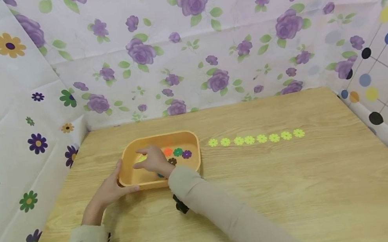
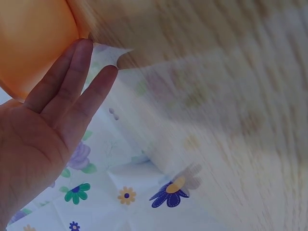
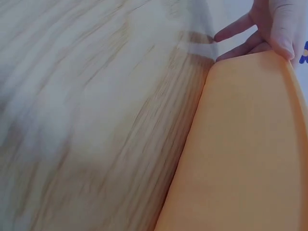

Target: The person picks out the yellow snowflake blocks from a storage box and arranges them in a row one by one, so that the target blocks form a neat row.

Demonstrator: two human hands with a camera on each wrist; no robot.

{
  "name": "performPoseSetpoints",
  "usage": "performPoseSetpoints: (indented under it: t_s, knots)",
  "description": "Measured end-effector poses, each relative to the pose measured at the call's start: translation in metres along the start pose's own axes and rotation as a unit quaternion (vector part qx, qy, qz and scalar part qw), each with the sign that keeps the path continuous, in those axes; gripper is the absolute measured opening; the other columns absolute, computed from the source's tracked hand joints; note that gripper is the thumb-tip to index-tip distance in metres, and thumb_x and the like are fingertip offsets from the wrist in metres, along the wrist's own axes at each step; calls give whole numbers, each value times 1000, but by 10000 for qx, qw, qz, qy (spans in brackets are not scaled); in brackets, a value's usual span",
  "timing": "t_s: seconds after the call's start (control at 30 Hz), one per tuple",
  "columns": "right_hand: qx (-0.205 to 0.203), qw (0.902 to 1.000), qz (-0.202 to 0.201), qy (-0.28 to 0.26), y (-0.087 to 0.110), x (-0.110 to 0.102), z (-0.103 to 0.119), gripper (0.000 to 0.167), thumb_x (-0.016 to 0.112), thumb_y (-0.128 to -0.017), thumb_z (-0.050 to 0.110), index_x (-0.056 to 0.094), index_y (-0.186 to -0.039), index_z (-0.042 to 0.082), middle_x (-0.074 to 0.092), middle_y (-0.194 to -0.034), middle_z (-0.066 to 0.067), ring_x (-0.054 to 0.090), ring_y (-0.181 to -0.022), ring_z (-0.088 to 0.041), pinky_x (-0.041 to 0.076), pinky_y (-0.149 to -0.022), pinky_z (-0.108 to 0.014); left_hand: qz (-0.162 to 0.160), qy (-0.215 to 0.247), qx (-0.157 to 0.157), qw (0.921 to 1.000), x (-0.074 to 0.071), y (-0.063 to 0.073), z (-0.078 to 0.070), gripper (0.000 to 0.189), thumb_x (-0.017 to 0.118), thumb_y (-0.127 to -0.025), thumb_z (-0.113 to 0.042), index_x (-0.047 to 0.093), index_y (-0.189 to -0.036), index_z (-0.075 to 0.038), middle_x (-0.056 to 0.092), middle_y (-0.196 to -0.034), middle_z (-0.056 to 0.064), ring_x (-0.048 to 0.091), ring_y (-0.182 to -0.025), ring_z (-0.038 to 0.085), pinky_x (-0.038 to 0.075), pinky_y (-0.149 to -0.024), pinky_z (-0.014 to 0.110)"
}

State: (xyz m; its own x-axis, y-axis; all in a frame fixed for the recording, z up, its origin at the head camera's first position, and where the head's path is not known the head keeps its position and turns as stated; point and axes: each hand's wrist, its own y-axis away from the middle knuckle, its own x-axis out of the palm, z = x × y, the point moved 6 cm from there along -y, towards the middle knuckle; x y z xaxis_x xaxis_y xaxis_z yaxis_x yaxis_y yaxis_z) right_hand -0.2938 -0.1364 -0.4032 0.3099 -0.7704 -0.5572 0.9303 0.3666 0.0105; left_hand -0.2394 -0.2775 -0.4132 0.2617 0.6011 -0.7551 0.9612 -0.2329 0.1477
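An orange plastic tray [image 1: 165,184] sits on the wooden table, with small flower-shaped pieces inside: an orange-red one [image 1: 167,151], a green one [image 1: 178,152], a purple one [image 1: 187,154], a brown one [image 1: 172,161] and a yellow-green one [image 1: 142,158]. My left hand [image 1: 110,190] holds the tray's near left corner, thumb along the front side and fingers against the outer left wall. Inside the tray my right hand [image 1: 153,160] reaches over the yellow-green piece, thumb and forefinger spread apart. A blue piece is partly hidden under it. The right wrist view misses the right hand.
Several yellow-green flower pieces [image 1: 249,140] lie in a straight row on the table [image 1: 275,183], right of the tray. Flower-printed sheets [image 1: 173,60] stand behind and to the left; a dotted sheet [image 1: 384,77] borders the right side.
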Motion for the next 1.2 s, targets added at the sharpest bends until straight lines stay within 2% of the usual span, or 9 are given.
performPoseSetpoints:
  t_s: [0.23, 0.37, 0.5, 0.63, 0.77, 0.87, 0.97, 1.07, 1.2]
  knots:
    - [460, 9985, 283, -71, -8, 14, -9, 58, 73, -78, 30, 52, -130, 17, 52, -129, 0, 46, -118, -17, 42, -92, -29, -68, -39, 64, 9999, 1, 0, 2, 114, 75, -74, -38, -7, -144, 0, 14, -142, 34, 27, -125, 48, 25, -98, 58]
    - [493, 9957, 465, 629, -12, 21, -17, 65, 72, -78, 32, 46, -135, 16, 44, -137, -1, 38, -126, -18, 35, -99, -30, -93, -16, 45, 9999, 4, 1, 5, 114, 74, -73, -39, -7, -144, -1, 16, -142, 33, 29, -125, 46, 27, -98, 57]
    - [367, 9907, 557, 1189, -15, 26, -21, 66, 71, -79, 33, 43, -137, 17, 38, -141, -6, 36, -127, -20, 34, -100, -30, -137, -16, 36, 9999, 3, 2, 5, 115, 75, -72, -39, -6, -144, -1, 17, -142, 34, 30, -124, 47, 26, -98, 58]
    - [351, 9877, 621, 1389, -17, 27, -21, 67, 70, -79, 34, 42, -138, 19, 35, -141, -13, 44, -119, -22, 41, -93, -29, -186, -38, 24, 9998, 1, 1, 4, 115, 76, -72, -39, -6, -145, -2, 18, -142, 34, 31, -124, 47, 26, -98, 58]
    - [441, 9820, 752, 1675, -18, 28, -22, 66, 70, -79, 34, 42, -138, 23, 36, -137, -14, 52, -103, -19, 45, -81, -25, -189, -22, 76, 9998, 0, 0, 4, 116, 77, -71, -39, -5, -145, -2, 17, -142, 34, 30, -124, 47, 25, -99, 57]
    - [327, 9718, 915, 2146, -19, 32, -22, 62, 71, -79, 35, 46, -135, 25, 42, -132, -11, 50, -101, -15, 45, -78, -23, -182, 23, 143, 9997, -1, 0, 3, 115, 77, -72, -36, -5, -144, -1, 17, -142, 34, 31, -123, 46, 25, -99, 57]
    - [223, 9676, 952, 2326, -20, 35, -22, 55, 72, -77, 33, 54, -129, 25, 48, -125, -6, 49, -102, -13, 44, -77, -21, -174, 58, 127, 9998, -1, 1, 3, 114, 77, -72, -34, -5, -144, -1, 17, -142, 34, 32, -123, 45, 26, -98, 56]
    - [238, 9733, 849, 2119, -20, 33, -23, 46, 75, -74, 26, 63, -119, 25, 51, -121, -4, 48, -104, -12, 43, -75, -19, -168, 24, 91, 9998, -1, 1, 2, 115, 77, -72, -35, -6, -144, -1, 19, -141, 34, 35, -122, 45, 28, -97, 55]
    - [261, 9776, 666, 1978, -21, 32, -25, 35, 77, -73, 19, 70, -106, 21, 53, -123, -2, 46, -115, -14, 43, -80, -20, -197, -19, 131, 9997, 0, 3, 1, 114, 76, -73, -36, -6, -144, -2, 21, -140, 35, 37, -120, 45, 30, -96, 56]
